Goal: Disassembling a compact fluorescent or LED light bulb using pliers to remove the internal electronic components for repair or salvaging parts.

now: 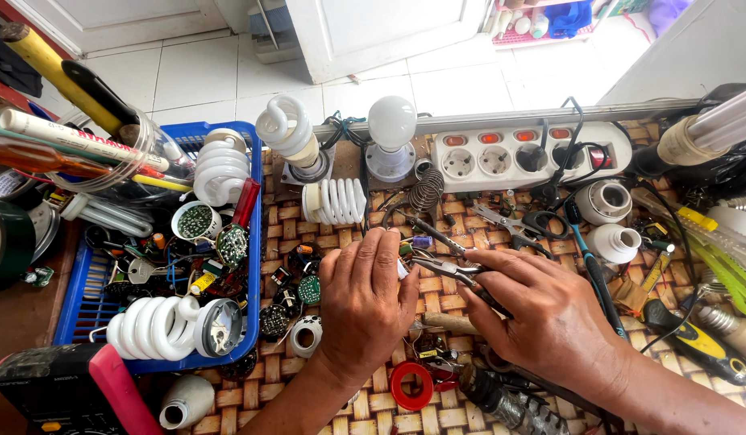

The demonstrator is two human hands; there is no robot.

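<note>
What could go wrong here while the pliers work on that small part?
The small part under the left hand could slip from the pliers in the right hand and vanish among the loose components. An elbow shift might also knock the spiral bulb lying nearby.

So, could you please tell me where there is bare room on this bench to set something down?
Little room. Bare woven mat shows between the red tape ring and the blue basket, and beside the spiral bulb. Around both hands, left hand and right hand, and the power strip, it is crowded.
</note>
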